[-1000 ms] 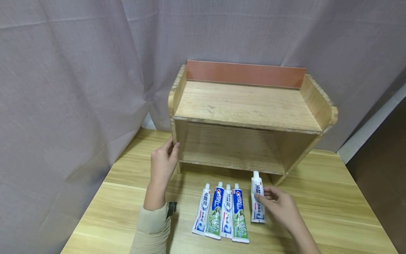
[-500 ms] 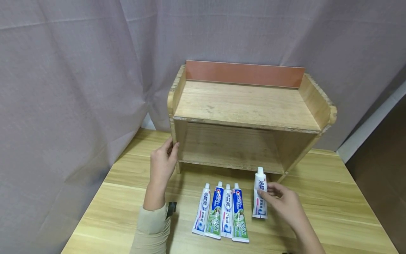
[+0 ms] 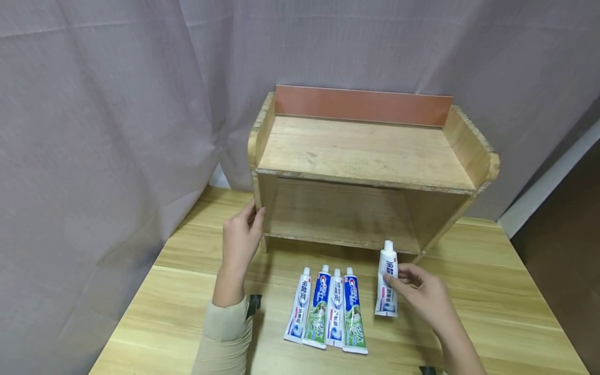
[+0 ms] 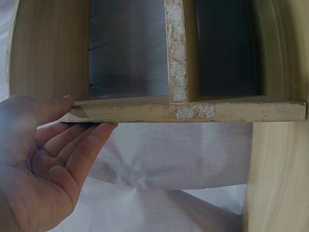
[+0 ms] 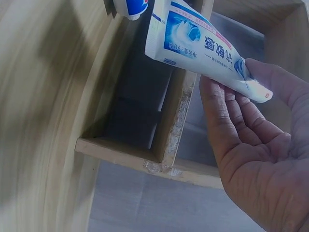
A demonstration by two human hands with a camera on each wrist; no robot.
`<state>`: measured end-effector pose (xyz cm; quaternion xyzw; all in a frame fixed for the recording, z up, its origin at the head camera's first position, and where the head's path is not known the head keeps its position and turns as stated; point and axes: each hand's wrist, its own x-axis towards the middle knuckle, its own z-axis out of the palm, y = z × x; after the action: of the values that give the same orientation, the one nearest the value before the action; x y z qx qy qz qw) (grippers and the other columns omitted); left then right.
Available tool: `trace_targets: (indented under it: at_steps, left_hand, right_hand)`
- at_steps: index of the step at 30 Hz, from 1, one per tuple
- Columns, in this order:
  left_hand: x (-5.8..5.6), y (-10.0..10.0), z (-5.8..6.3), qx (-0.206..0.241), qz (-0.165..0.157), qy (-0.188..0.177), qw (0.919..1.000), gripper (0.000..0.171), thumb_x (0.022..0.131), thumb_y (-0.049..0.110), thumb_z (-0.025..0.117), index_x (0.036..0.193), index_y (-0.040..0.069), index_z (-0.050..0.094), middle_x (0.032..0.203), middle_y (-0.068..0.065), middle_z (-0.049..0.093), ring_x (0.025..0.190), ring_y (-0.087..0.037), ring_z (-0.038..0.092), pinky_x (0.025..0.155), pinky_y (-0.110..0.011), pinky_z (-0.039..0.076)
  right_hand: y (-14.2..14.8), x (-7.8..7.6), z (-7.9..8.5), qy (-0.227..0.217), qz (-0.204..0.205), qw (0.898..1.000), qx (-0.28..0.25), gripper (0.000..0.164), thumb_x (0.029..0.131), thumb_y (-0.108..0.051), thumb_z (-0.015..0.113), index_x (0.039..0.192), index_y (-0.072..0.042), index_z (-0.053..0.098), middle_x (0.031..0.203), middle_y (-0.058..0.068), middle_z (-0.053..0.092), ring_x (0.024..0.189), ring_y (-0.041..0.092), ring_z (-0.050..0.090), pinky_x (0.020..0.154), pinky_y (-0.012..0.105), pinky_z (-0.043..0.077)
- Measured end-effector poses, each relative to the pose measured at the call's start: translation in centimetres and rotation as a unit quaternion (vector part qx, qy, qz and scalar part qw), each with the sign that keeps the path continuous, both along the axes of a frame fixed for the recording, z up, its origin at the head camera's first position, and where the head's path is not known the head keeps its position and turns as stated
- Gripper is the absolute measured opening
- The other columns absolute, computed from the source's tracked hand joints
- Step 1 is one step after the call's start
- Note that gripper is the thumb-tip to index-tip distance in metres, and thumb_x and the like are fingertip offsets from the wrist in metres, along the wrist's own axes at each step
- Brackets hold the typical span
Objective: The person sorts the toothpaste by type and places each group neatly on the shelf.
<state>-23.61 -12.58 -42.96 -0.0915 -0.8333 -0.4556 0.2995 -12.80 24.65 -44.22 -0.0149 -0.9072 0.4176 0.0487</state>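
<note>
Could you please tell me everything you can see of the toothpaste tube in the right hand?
The toothpaste tube is white, apparently soft plastic, with blue and pink print, a white cap and a flat end. Held cap up, seemingly tilted, in front of the shelf, it looks raised off the table. The right hand pinches it.

In the head view, the left hand's [image 3: 241, 234] fingertips vanish behind the wooden shelf's [image 3: 365, 151] side panel, and the right hand's [image 3: 419, 294] behind the white tube [image 3: 386, 297] it pinches. The finest print on four tubes [image 3: 320, 310] near 6 o'clock is too small to read. The bottom edge crops a beige sleeve [image 3: 225, 333] at 7 o'clock. In the right wrist view, another tube [image 5: 130, 7], near 12 o'clock, runs off the top edge.
</note>
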Motion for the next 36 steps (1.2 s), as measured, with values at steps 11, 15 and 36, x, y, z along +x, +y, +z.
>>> trace_targets:
  at_steps: [11,15,36]
  left_hand:
    - [-0.3,0.0,0.4,0.004,0.001,0.002,1.0,0.031,0.1,0.014,0.064,0.125,-0.003,0.067,0.109,-0.021,0.073,0.094,-0.03,0.074,0.078,-0.028,0.064]
    - [-0.3,0.1,0.4,0.006,-0.002,-0.002,1.0,0.031,0.1,0.014,0.065,0.126,-0.003,0.066,0.111,-0.022,0.072,0.097,-0.03,0.074,0.079,-0.027,0.064]
    - [0.1,0.0,0.1,0.003,0.0,-0.009,1.0,0.031,0.1,0.014,0.065,0.126,-0.003,0.066,0.112,-0.022,0.071,0.099,-0.031,0.073,0.081,-0.028,0.063]
  right_hand:
    - [0.1,-0.6,0.8,0.006,0.001,1.0,0.006,0.041,0.089,-0.038,0.079,0.113,-0.005,0.071,0.104,0.009,0.074,0.093,0.021,0.069,0.076,0.019,0.057]
    - [0.1,-0.6,0.8,0.006,-0.002,1.0,0.006,0.041,0.088,-0.037,0.079,0.113,-0.005,0.072,0.104,0.01,0.074,0.093,0.021,0.07,0.076,0.019,0.057]
    - [-0.2,-0.2,1.8,0.017,-0.003,1.0,0.001,0.042,0.089,-0.038,0.078,0.113,-0.004,0.071,0.103,0.011,0.074,0.092,0.022,0.069,0.075,0.02,0.059]
